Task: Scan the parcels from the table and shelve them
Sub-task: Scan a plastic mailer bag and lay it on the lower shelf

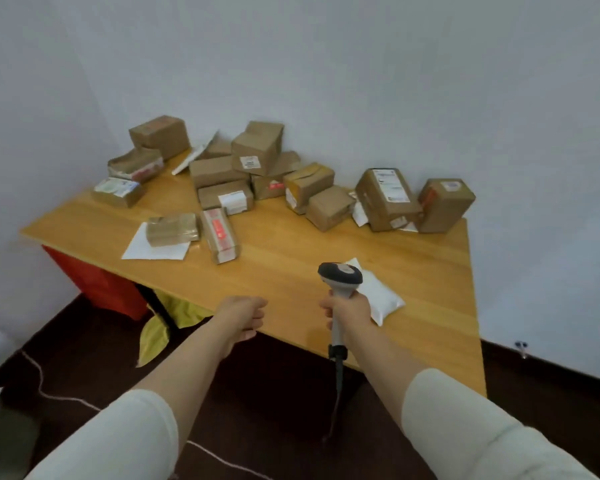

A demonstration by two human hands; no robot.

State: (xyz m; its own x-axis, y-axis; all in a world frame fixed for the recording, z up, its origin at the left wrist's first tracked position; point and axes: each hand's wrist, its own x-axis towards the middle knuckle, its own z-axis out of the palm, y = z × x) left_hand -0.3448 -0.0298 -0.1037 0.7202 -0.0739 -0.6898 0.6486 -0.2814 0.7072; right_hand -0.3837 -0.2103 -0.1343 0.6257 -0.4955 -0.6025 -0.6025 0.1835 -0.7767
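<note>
Several brown cardboard parcels (257,157) lie piled along the far side of a wooden table (291,244), against the wall. A white padded parcel (381,296) lies near the table's front edge. My right hand (349,311) grips the handle of a grey and white barcode scanner (340,277), whose head hangs just above the left end of the white parcel. My left hand (245,317) hovers at the table's front edge with its fingers curled, holding nothing. A narrow parcel with red tape (219,234) and a flat brown packet (173,228) lie closer to the middle.
A white sheet (142,245) lies under the flat packet. Red (97,282) and yellow (174,313) bags sit under the table. A white cord (49,389) runs across the dark floor. The scanner's cable (336,403) hangs below my hand. No shelf is in view.
</note>
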